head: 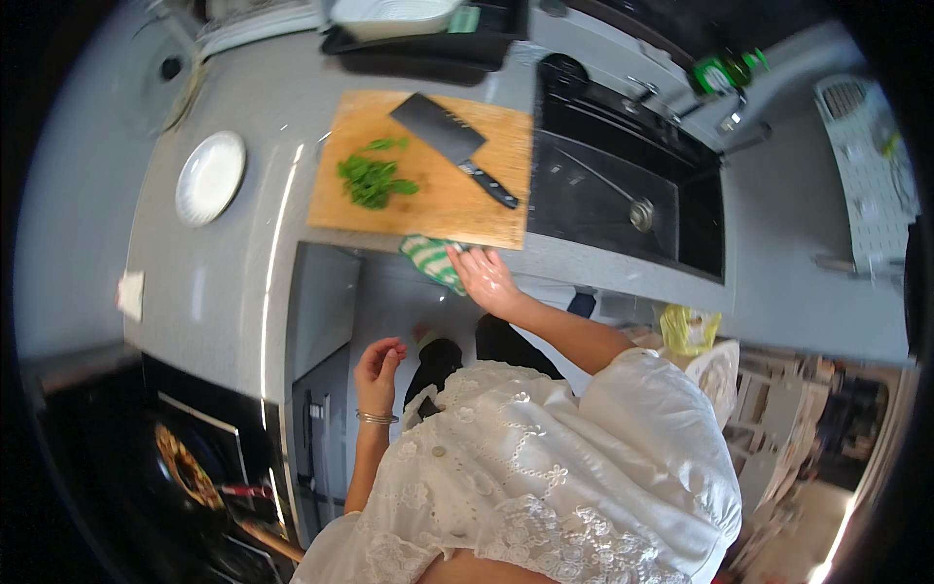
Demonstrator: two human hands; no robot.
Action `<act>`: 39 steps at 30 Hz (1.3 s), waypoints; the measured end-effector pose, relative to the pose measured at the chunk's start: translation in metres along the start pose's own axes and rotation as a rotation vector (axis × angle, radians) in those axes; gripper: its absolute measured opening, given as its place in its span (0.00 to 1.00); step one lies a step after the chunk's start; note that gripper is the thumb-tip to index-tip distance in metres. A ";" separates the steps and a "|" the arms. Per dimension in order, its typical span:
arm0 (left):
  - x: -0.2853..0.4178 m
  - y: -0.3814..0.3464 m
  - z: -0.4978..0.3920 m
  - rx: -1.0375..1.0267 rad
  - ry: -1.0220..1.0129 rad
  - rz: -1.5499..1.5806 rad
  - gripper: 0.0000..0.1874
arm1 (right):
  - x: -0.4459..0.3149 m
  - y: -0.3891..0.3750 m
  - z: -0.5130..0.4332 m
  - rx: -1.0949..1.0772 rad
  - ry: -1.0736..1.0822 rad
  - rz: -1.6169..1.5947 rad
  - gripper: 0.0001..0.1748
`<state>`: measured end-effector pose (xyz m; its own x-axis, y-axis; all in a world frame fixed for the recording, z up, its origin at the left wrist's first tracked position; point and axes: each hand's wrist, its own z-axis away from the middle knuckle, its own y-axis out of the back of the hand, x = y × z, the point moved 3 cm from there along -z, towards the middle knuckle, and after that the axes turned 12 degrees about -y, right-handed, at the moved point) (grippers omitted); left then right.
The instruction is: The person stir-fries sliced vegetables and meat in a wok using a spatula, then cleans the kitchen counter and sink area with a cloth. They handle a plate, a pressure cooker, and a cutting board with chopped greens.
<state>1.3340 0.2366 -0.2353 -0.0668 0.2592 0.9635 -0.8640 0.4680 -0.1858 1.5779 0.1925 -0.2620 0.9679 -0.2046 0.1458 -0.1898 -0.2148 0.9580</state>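
My right hand has its fingers on a green-and-white striped cloth, at the near edge of a wooden cutting board. My left hand, with bangles at the wrist, is held in front of my body, fingers loosely curled and nothing seen in it. On the board lie a pile of green leaves and, to their right, a cleaver with a dark blade and black handle. A white plate stands on the counter to the left of the board.
Right of the board is a black sink with a ladle in it; a green bottle stands behind. A black tray with a white container is beyond the board. At lower left, a pan of food sits on the stove.
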 end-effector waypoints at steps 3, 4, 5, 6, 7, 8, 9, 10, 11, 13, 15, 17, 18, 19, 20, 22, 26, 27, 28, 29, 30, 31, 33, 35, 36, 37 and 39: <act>-0.001 -0.028 -0.027 -0.150 -0.007 -0.024 0.09 | 0.056 0.007 0.061 -0.066 -0.206 0.006 0.32; -0.002 -0.039 -0.034 -0.198 0.005 -0.029 0.09 | 0.075 0.009 0.082 -0.104 -0.292 0.029 0.32; -0.003 -0.050 -0.041 -0.244 0.016 -0.033 0.09 | 0.093 0.013 0.103 -0.141 -0.378 0.050 0.32; -0.004 -0.061 -0.046 -0.296 0.025 -0.033 0.09 | 0.112 0.019 0.123 -0.152 -0.492 0.044 0.32; -0.005 -0.071 -0.051 -0.346 0.030 -0.034 0.09 | 0.130 0.026 0.142 -0.158 -0.604 0.037 0.31; -0.005 -0.082 -0.056 -0.394 0.024 -0.032 0.09 | 0.144 0.031 0.156 -0.205 -0.732 0.029 0.31; -0.005 -0.093 -0.059 -0.432 0.027 -0.054 0.09 | 0.154 0.037 0.162 -0.166 -0.774 -0.036 0.30; -0.005 -0.104 -0.061 -0.469 0.019 -0.073 0.09 | 0.164 0.040 0.164 -0.170 -0.829 -0.102 0.30; -0.004 -0.116 -0.063 -0.504 0.001 -0.085 0.09 | 0.171 0.042 0.162 -0.198 -0.894 -0.156 0.29; -0.004 -0.141 -0.065 -0.532 0.014 -0.118 0.09 | 0.170 0.039 0.142 -0.024 -0.889 -0.399 0.27; -0.004 -0.169 -0.064 -0.550 0.031 -0.154 0.09 | 0.160 0.016 0.112 -0.122 -0.936 -0.514 0.30; -0.005 -0.200 -0.059 -0.574 0.048 -0.162 0.09 | 0.151 0.008 0.109 -0.139 -0.712 -0.276 0.32; -0.004 -0.215 -0.062 -0.585 0.060 -0.183 0.09 | 0.154 0.003 0.113 -0.131 -0.689 -0.344 0.33; -0.005 -0.230 -0.066 -0.614 0.052 -0.195 0.09 | 0.161 -0.001 0.121 -0.139 -0.671 -0.406 0.33; -0.008 -0.245 -0.066 -0.638 0.052 -0.205 0.08 | 0.174 -0.003 0.134 -0.172 -0.669 -0.371 0.33; -0.016 -0.274 -0.069 -0.669 0.071 -0.244 0.08 | 0.212 -0.002 0.170 -0.247 -0.752 -0.256 0.31; -0.032 -0.328 -0.076 -0.700 0.118 -0.233 0.09 | 0.304 0.010 0.255 -0.246 -0.896 -0.153 0.30; -0.035 -0.341 -0.076 -0.706 0.121 -0.219 0.09 | 0.324 0.013 0.275 -0.226 -0.942 -0.117 0.30; -0.037 -0.354 -0.077 -0.711 0.123 -0.204 0.08 | 0.342 0.016 0.293 -0.183 -0.961 -0.108 0.29; -0.038 -0.365 -0.077 -0.717 0.121 -0.182 0.08 | 0.359 0.018 0.309 -0.154 -0.977 -0.080 0.28; -0.038 -0.375 -0.076 -0.720 0.131 -0.192 0.08 | 0.377 0.021 0.325 -0.125 -0.990 -0.050 0.28; -0.039 -0.384 -0.074 -0.725 0.136 -0.193 0.08 | 0.397 0.022 0.337 -0.091 -1.014 -0.116 0.26; -0.040 -0.399 -0.069 -0.747 0.145 -0.207 0.08 | 0.434 0.025 0.359 -0.047 -1.091 -0.256 0.23; -0.039 -0.409 -0.067 -0.777 0.155 -0.227 0.07 | 0.470 0.036 0.378 0.096 -1.191 -0.414 0.20; -0.038 -0.410 -0.066 -0.797 0.152 -0.227 0.08 | 0.484 0.045 0.386 0.243 -1.187 -0.367 0.19; -0.038 -0.411 -0.066 -0.790 0.156 -0.245 0.08 | 0.496 0.052 0.396 0.340 -1.209 -0.326 0.17; -0.036 -0.407 -0.069 -0.787 0.155 -0.270 0.08 | 0.510 0.050 0.411 0.320 -1.319 -0.324 0.19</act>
<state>1.7222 0.0951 -0.2075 0.2108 0.1405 0.9674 -0.2371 0.9674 -0.0888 1.9945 -0.3154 -0.2408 0.1423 -0.8039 -0.5774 -0.1917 -0.5947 0.7808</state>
